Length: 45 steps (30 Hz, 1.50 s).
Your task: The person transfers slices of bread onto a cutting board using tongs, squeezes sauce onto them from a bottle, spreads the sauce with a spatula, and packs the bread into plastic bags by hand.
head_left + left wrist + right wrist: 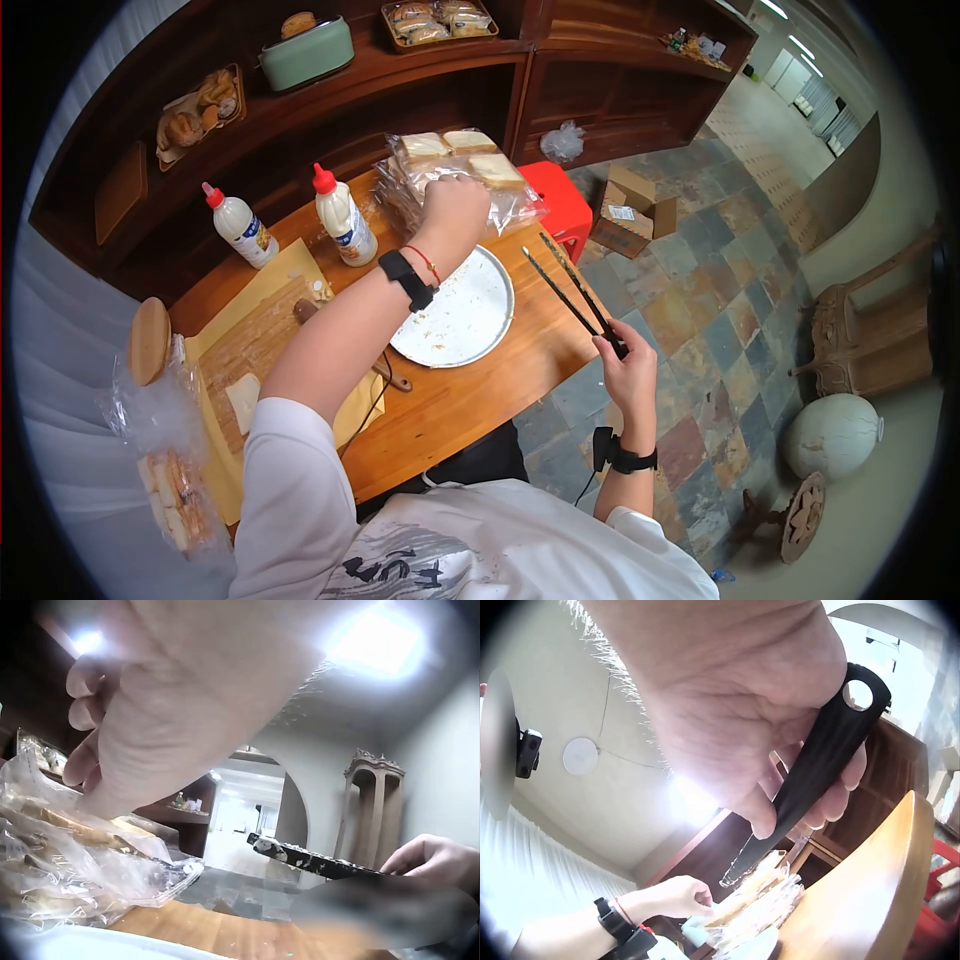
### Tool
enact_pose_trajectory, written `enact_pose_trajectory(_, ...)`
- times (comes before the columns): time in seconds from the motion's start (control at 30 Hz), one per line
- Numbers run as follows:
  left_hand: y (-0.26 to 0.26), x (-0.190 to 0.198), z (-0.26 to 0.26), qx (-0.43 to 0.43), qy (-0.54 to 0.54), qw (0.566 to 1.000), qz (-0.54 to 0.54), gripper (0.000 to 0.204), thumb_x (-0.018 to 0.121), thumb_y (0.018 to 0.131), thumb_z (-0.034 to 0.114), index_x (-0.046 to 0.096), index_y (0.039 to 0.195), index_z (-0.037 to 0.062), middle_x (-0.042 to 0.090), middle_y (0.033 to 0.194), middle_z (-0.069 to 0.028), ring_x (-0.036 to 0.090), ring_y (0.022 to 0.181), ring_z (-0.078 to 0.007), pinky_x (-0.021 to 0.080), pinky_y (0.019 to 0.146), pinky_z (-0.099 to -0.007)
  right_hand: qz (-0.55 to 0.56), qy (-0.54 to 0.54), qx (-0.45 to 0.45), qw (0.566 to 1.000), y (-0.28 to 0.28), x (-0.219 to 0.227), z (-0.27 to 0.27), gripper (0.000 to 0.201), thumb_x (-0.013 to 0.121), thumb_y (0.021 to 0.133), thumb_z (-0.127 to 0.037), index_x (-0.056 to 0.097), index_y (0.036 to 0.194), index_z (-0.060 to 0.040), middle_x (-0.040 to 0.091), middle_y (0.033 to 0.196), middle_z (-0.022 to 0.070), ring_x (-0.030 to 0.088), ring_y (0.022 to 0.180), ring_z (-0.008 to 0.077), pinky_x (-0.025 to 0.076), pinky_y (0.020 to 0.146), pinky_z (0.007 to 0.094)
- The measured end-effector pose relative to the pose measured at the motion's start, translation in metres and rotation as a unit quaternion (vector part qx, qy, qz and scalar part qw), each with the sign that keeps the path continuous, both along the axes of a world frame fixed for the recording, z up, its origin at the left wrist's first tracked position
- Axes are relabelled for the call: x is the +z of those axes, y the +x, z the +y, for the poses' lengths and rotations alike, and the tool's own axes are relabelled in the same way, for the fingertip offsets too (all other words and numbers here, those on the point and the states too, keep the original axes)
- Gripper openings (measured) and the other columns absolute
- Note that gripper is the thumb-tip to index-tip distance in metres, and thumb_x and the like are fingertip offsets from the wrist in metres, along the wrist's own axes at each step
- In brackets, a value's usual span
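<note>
My left hand is over clear plastic bags of bread slices at the table's far edge. Its fingers are curled, with the thumb side right at the top of the wrapped bread in the left wrist view. I cannot tell whether they pinch the plastic. My right hand grips black tongs near their hinged end, off the table's right edge. The tongs' two arms stand apart, with white residue near the tips in the left wrist view. Between the hands lies a round white tray with crumbs.
Two red-capped squeeze bottles stand at the back left. A cutting board carries a bread slice. Bagged bread lies at the left edge. Beyond the table are a red stool, a cardboard box and a shelf with a toaster.
</note>
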State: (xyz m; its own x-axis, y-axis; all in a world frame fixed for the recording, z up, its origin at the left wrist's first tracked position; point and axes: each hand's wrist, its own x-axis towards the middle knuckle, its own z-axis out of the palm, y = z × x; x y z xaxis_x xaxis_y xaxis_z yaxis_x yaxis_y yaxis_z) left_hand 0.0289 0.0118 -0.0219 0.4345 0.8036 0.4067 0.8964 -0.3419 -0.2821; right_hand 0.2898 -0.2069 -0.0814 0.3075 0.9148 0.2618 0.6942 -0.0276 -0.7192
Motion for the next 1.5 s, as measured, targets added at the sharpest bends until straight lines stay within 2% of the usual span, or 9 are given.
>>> enact_pose_trajectory(0.1, 0.0, 0.002, 0.003, -0.01, -0.023, 0.999, 0.024, 0.01, 0.068, 0.086, 0.011, 0.078, 0.087, 0.0104, 0.074, 0.089, -0.0095, 0.075, 0.082, -0.0246, 0.06, 0.068, -0.0346, 0.028, -0.012, -0.014, 0.999, -0.006, 0.005, 0.004, 0.033, 0.079, 0.09, -0.018, 0.073, 0.114, 0.0028, 0.076, 0.093, 0.0161, 0.073, 0.082, 0.0239, 0.057, 0.076, 0.0339)
enact_pose_trajectory(0.23, -0.001, 0.001, 0.007, -0.018, -0.05, 0.999, 0.012, 0.011, 0.067, 0.086, 0.011, 0.079, 0.087, 0.0106, 0.075, 0.091, -0.0098, 0.076, 0.084, -0.0253, 0.06, 0.069, -0.0349, 0.13, -0.057, 0.006, 0.99, -0.012, -0.004, 0.022, 0.029, 0.075, 0.095, -0.018, 0.072, 0.115, 0.0033, 0.076, 0.09, 0.0126, 0.07, 0.073, 0.0178, 0.056, 0.07, 0.0322)
enact_pose_trajectory(0.3, -0.002, 0.001, 0.01, -0.016, -0.047, 0.999, 0.013, 0.012, 0.067, 0.086, 0.011, 0.079, 0.088, 0.0105, 0.075, 0.091, -0.01, 0.076, 0.085, -0.0254, 0.06, 0.069, -0.0349, 0.33, -0.117, 0.051, 0.935, -0.02, 0.002, 0.03, 0.026, 0.069, 0.1, -0.016, 0.072, 0.115, 0.0037, 0.075, 0.088, 0.0081, 0.064, 0.065, 0.0116, 0.053, 0.061, 0.0281)
enact_pose_trajectory(0.33, -0.004, 0.001, 0.013, -0.013, -0.029, 0.999, 0.02, 0.011, 0.068, 0.086, 0.012, 0.079, 0.088, 0.0117, 0.075, 0.092, -0.0092, 0.076, 0.086, -0.0245, 0.059, 0.069, -0.0351, 0.368, -0.118, 0.065, 0.92, -0.024, 0.0, 0.035, 0.025, 0.064, 0.104, -0.017, 0.071, 0.115, 0.0032, 0.073, 0.088, 0.0062, 0.062, 0.059, 0.0099, 0.049, 0.055, 0.0244)
enact_pose_trajectory(0.57, -0.01, 0.013, 0.027, -0.001, 0.007, 0.999, -0.053, 0.013, 0.065, 0.089, 0.01, 0.078, 0.087, 0.0104, 0.075, 0.091, -0.0099, 0.077, 0.083, -0.0261, 0.061, 0.071, -0.0373, 0.474, -0.206, 0.13, 0.847, -0.043, 0.006, 0.064, 0.028, 0.058, 0.108, -0.019, 0.065, 0.114, 0.0072, 0.072, 0.09, 0.0115, 0.069, 0.064, 0.0159, 0.058, 0.06, 0.0283)
enact_pose_trajectory(0.87, -0.009, 0.028, 0.024, -0.031, 0.005, 0.994, -0.106, 0.015, 0.059, 0.091, 0.008, 0.074, 0.09, 0.0054, 0.074, 0.094, -0.0156, 0.076, 0.083, -0.0315, 0.062, 0.07, -0.0413, 0.459, -0.208, 0.151, 0.851, -0.066, 0.025, 0.089, 0.028, 0.059, 0.107, -0.02, 0.066, 0.11, 0.0071, 0.072, 0.088, 0.0126, 0.068, 0.061, 0.0162, 0.057, 0.054, 0.0288)
enact_pose_trajectory(1.1, -0.01, 0.032, 0.021, -0.016, 0.02, 0.996, -0.091, 0.015, 0.062, 0.092, 0.012, 0.076, 0.092, 0.0076, 0.075, 0.095, -0.0126, 0.077, 0.086, -0.0276, 0.062, 0.071, -0.0391, 0.485, -0.187, 0.099, 0.849, -0.06, 0.024, 0.106, 0.03, 0.06, 0.107, -0.021, 0.064, 0.104, 0.009, 0.072, 0.087, 0.0144, 0.068, 0.059, 0.0174, 0.057, 0.052, 0.0293)
enact_pose_trajectory(1.2, -0.011, 0.031, 0.021, -0.037, -0.004, 0.993, -0.111, 0.017, 0.057, 0.092, 0.008, 0.073, 0.093, 0.0033, 0.074, 0.096, -0.0167, 0.076, 0.086, -0.032, 0.061, 0.073, -0.0427, 0.493, -0.193, 0.103, 0.842, -0.057, 0.019, 0.116, 0.03, 0.059, 0.107, -0.021, 0.065, 0.104, 0.0077, 0.073, 0.087, 0.014, 0.068, 0.058, 0.0173, 0.057, 0.052, 0.0291)
enact_pose_trajectory(1.5, -0.013, 0.029, 0.022, -0.038, -0.013, 0.991, -0.124, 0.017, 0.056, 0.091, 0.008, 0.073, 0.092, 0.0031, 0.074, 0.098, -0.0171, 0.076, 0.086, -0.0324, 0.062, 0.073, -0.0431, 0.589, -0.209, 0.141, 0.767, -0.06, 0.003, 0.151, 0.03, 0.051, 0.11, -0.025, 0.06, 0.111, 0.0041, 0.071, 0.088, 0.0114, 0.065, 0.06, 0.0161, 0.056, 0.05, 0.028)
